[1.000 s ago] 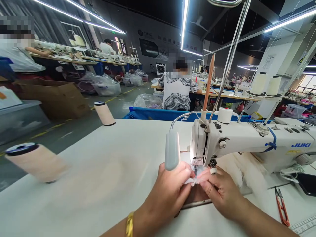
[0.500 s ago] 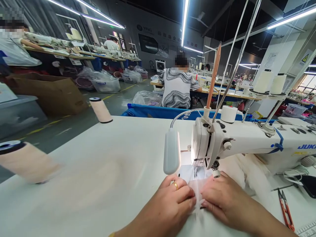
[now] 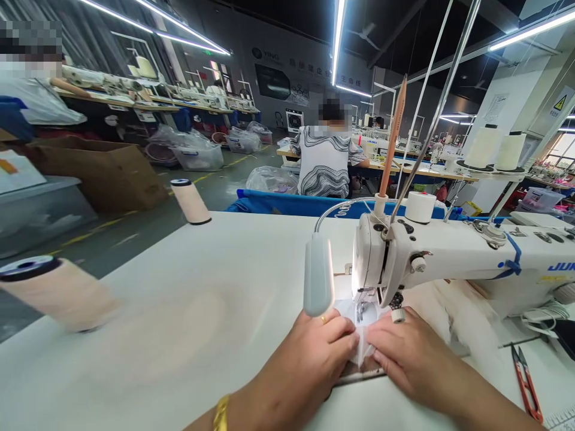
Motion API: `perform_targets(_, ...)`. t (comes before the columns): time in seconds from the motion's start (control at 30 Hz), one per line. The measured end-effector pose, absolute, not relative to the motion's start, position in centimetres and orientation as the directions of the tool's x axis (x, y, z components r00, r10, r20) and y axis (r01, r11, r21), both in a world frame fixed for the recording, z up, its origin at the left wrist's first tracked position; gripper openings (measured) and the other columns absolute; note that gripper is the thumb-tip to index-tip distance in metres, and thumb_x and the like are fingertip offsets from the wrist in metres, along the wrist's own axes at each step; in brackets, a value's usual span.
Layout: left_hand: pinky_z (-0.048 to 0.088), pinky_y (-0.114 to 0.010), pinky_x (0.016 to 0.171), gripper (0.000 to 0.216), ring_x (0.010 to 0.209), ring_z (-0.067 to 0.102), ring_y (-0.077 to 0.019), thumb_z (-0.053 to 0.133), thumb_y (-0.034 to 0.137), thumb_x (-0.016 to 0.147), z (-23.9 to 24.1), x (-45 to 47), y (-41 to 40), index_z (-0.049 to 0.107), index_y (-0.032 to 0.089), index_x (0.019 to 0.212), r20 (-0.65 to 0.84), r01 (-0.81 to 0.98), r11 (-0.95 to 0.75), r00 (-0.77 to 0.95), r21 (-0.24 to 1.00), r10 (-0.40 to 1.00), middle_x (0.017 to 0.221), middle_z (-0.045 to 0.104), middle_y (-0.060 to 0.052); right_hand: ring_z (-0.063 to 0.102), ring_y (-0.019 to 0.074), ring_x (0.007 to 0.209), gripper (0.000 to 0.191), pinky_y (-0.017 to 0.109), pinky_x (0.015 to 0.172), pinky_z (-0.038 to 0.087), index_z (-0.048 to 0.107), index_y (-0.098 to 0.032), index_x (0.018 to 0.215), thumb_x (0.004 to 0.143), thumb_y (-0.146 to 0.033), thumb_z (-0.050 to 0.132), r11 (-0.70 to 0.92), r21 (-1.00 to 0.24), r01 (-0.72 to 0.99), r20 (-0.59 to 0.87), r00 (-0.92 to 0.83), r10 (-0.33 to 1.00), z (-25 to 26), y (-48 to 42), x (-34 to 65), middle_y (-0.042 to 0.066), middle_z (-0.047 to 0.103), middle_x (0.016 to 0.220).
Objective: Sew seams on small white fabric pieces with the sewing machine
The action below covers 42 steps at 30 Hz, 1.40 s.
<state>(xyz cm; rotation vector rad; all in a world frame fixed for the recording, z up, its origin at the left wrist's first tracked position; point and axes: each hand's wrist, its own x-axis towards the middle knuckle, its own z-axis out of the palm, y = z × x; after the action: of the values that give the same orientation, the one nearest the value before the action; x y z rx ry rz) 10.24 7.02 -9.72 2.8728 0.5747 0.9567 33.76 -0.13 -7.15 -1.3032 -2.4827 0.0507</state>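
Observation:
A narrow piece of sheer white fabric [image 3: 362, 350] lies under the presser foot [image 3: 360, 311] of a white sewing machine [image 3: 449, 254]. My left hand [image 3: 317, 347], with curled fingers, grips its left side. From the right, my right hand [image 3: 404, 350] pinches the same fabric, thumb and fingers close together. Both hands rest just in front of the needle area, with a small gap between them. More sheer pale fabric [image 3: 467, 311] is bunched beneath the machine arm. A grey lamp [image 3: 318, 275] hangs above my left fingers and lights the needle.
Red-handled thread snips [image 3: 526, 383] lie at the right, near a ruler [image 3: 561, 419]. Two peach thread cones [image 3: 192, 202] stand at the table's left side. A pencil [image 3: 394, 137] sticks up from the machine head. Ahead, a person [image 3: 324, 158] sits at another table.
Both hands have moved slightly forward with the fabric, toward the needle. A dark-edged plate now shows below them, and a gold bracelet appears on my left wrist. The view has shifted a little.

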Motion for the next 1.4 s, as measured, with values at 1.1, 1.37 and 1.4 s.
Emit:
perform_targets(1.1,0.043,-0.036,0.072,0.040,0.075,0.059,-0.0203,0.034,0.016,0.111,-7.6,10.2,7.9,0.062,0.021,0.084,0.562,0.344,-0.910,0.716,0.231,0.413,0.086,0.065,-0.004,0.055,0.0197,0.075,0.020,0.034,0.073,0.041,0.061,-0.022,0.084,0.100,-0.012,0.057,0.572,-0.153,0.806,0.616,-0.375,0.693,-9.9,1.7,31.7,0.001,0.070,0.084)
perform_targets(1.37,0.050,-0.037,0.078,0.036,0.079,0.065,-0.0208,0.042,0.002,0.100,-7.2,9.7,6.8,0.069,0.024,0.089,0.489,0.286,-0.941,0.804,0.182,0.339,0.086,0.075,-0.003,0.054,0.0187,0.075,0.019,0.034,0.076,0.039,0.059,-0.022,0.084,0.101,-0.014,0.062,0.590,-0.080,0.804,0.493,-0.482,0.724,-9.2,0.4,32.4,0.000,0.069,0.086)
perform_targets(1.4,0.050,-0.038,0.079,0.036,0.079,0.065,-0.0209,0.044,0.001,0.098,-7.3,9.6,6.7,0.070,0.024,0.090,0.482,0.294,-0.940,0.807,0.175,0.342,0.085,0.075,-0.003,0.055,0.0187,0.075,0.017,0.034,0.077,0.040,0.061,-0.022,0.087,0.100,-0.012,0.062,0.590,-0.083,0.803,0.480,-0.486,0.730,-9.0,0.2,32.5,0.000,0.071,0.089)
